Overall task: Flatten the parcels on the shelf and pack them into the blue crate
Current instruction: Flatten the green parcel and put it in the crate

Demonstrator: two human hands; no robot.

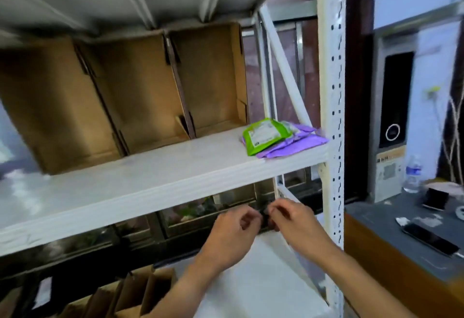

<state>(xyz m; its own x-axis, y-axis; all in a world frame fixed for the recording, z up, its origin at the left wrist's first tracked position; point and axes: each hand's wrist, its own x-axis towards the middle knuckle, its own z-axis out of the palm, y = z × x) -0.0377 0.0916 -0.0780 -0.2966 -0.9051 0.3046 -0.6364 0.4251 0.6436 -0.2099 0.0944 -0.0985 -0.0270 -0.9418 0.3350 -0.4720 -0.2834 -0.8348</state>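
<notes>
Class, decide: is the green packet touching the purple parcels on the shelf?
Touching: the head view shows the green packet lying overlapped on the purple parcels.

— Can you read anything from where you stand?

— Nothing comes out clear for you. The green pack point(266, 134) on the shelf point(150, 179) has a white label, but its print is blurred. The bottle point(413, 174) on the surface point(376, 219) to your right wears a blue band with words too small to read. The grey box point(388, 167) beside it carries a tan strip of dark characters and a square code patch, neither legible.

— Any sign?

— Only a white ring on its black panel point(396, 86).
</notes>
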